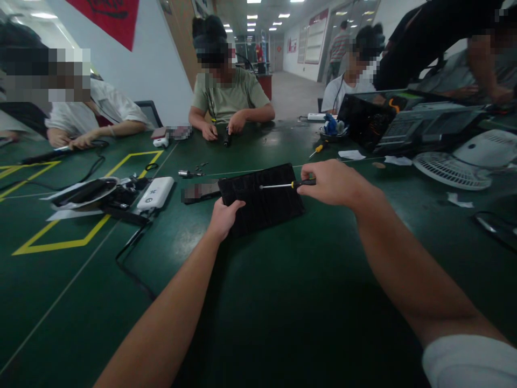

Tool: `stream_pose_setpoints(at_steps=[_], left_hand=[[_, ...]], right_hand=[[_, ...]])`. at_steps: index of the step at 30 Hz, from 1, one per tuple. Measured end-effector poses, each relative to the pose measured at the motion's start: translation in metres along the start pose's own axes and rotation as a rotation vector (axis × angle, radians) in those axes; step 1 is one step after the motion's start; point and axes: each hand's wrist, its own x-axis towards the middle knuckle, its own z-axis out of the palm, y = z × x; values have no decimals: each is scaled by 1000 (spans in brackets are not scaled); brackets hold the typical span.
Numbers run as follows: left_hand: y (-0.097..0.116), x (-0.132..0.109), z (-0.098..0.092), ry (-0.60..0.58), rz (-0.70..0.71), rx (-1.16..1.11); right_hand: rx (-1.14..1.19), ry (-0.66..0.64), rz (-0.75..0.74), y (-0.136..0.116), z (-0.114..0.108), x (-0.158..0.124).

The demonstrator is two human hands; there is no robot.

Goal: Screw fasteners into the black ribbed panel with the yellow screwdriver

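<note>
My left hand [224, 219] grips the left edge of a flat black panel [264, 207], its thumb lying on the top face. The panel is tilted up toward me over the green table; its exact kind is too dark to make out. In my right hand [333, 182] is a screwdriver [283, 186] with a black and yellow handle. Its thin metal shaft points left across the panel, and the tip is over the panel's upper middle. Whether the tip touches the surface I cannot tell. Behind the panel's left side lies a dark flat strip [200, 191], partly blurred out.
Left on the green table [258, 323] are a white box [155, 194] and a cabled headset-like device [100, 196]. Further off lie a small metal cylinder [184, 174] and a yellow-handled screwdriver [318, 149]. A white fan [456, 167] and computer cases [424, 126] stand right. Several people sit around.
</note>
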Motion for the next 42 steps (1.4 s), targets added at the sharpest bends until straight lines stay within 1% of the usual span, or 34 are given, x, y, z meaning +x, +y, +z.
stream_pose_setpoints(at_steps=[15, 22, 28, 30, 37, 39, 42], left_hand=[[-1, 0, -1, -14, -9, -13], [-1, -1, 1, 1, -1, -19], [-2, 1, 0, -4, 4, -25], [-2, 1, 0, -8, 4, -32], [-2, 0, 0, 1, 3, -23], [-2, 1, -1, -4, 8, -22], [-3, 2, -1, -11, 10, -19]], right_hand=[[-22, -21, -2, 0, 1, 1], [-45, -104, 23, -1, 1, 3], [-46, -148, 31, -6, 0, 2], [-32, -135, 30, -6, 0, 1], [-17, -17, -16, -2, 3, -1], [-17, 22, -16, -3, 3, -1], [-6, 45, -11, -6, 1, -2]])
